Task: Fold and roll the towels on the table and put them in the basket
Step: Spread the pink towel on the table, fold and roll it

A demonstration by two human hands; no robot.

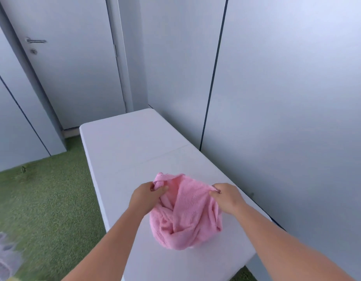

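Pink towel [185, 211]: fluffy terry, bunched into a loose twisted lump, not flat, not rolled. It sits on the near half of the white table [135, 142], a smooth matte plastic top with rounded corners and a faint seam across the middle. Left hand [147, 196] has fingers and thumb curled round a gathered edge at the towel's far left. Right hand [226, 196] pinches the far right edge between thumb and fingertips. The cloth sags between the two grips. Floor [44, 199] is green turf-like carpet. Grey door [70, 57] with a metal lever handle sits far left. Grey fuzzy blob [3, 254] at bottom left is blurred, possibly more towels.
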